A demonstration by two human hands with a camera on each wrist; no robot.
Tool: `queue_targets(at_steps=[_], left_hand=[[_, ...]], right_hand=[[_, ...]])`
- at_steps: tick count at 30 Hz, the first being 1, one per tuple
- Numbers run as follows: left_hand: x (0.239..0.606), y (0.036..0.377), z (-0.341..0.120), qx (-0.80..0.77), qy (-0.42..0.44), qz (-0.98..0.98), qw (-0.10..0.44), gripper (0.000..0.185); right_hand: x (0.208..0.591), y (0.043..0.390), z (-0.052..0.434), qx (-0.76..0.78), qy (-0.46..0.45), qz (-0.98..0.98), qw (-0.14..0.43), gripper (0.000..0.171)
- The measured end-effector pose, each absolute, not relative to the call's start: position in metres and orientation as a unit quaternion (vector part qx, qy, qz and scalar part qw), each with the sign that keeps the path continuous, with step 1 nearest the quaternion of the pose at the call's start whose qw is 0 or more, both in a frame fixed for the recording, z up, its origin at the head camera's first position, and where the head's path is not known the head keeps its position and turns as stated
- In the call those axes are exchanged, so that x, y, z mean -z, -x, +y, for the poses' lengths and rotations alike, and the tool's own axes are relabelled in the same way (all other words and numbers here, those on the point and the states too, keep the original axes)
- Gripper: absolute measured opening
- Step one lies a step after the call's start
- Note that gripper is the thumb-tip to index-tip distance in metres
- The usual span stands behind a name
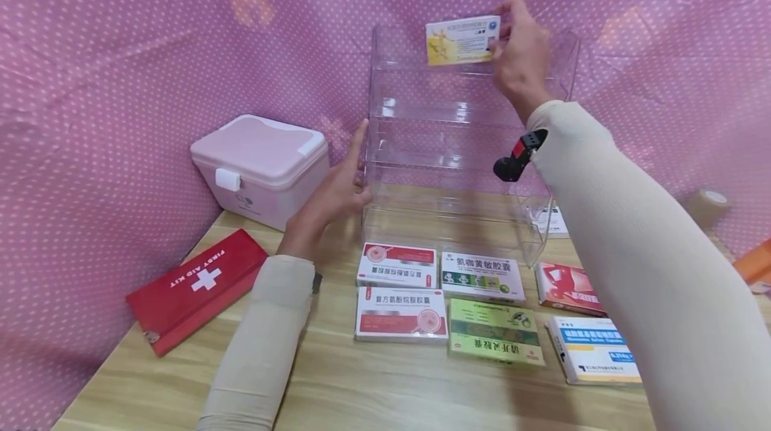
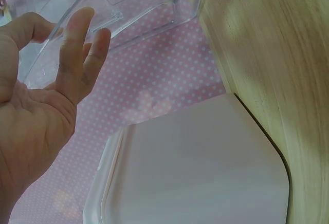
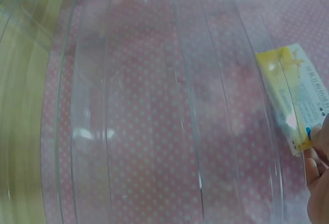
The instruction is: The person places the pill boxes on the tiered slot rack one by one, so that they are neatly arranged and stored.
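A clear tiered display rack (image 1: 415, 116) stands on the wooden table. At its top tier my right hand (image 1: 523, 49) pinches a white and yellow medicine box (image 1: 462, 41) by one end. In the right wrist view that medicine box (image 3: 290, 95) overlaps the uppermost tier, and only part of the hand (image 3: 320, 167) shows. My left hand (image 1: 337, 193) touches the rack's left side, its index finger stretched upward. The left wrist view shows that hand (image 2: 46, 80) with fairly straight fingers against the clear side panel (image 2: 149, 29).
Several medicine boxes lie before the rack, among them a green box (image 1: 496, 330) and a blue and white box (image 1: 593, 351). On the left are a pink lidded case (image 1: 259, 156) and a red first aid pouch (image 1: 195, 287). A dotted pink cloth (image 1: 108, 83) hangs behind.
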State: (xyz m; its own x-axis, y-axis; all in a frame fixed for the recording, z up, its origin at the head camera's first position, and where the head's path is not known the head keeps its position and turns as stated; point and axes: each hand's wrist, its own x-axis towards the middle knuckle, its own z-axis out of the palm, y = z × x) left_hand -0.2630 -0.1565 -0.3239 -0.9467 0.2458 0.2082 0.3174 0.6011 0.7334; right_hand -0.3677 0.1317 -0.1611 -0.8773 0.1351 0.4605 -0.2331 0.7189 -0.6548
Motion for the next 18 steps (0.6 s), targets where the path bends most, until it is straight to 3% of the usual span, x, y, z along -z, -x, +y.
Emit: queue_targets(at_steps=[8,18], left_hand=[[0.324,0.262,-0.156,0.425,0.156,-0.891,0.038,0.129],[0.325,0.262,-0.157,0.423,0.163,-0.89,0.048,0.128]], right_hand=[[0.161,0.369,0.099,-0.402,-0.047,-0.897,0.175,0.049],[0.165,0.368,0.086,-0.317,-0.073,-0.928,0.182,0.058]])
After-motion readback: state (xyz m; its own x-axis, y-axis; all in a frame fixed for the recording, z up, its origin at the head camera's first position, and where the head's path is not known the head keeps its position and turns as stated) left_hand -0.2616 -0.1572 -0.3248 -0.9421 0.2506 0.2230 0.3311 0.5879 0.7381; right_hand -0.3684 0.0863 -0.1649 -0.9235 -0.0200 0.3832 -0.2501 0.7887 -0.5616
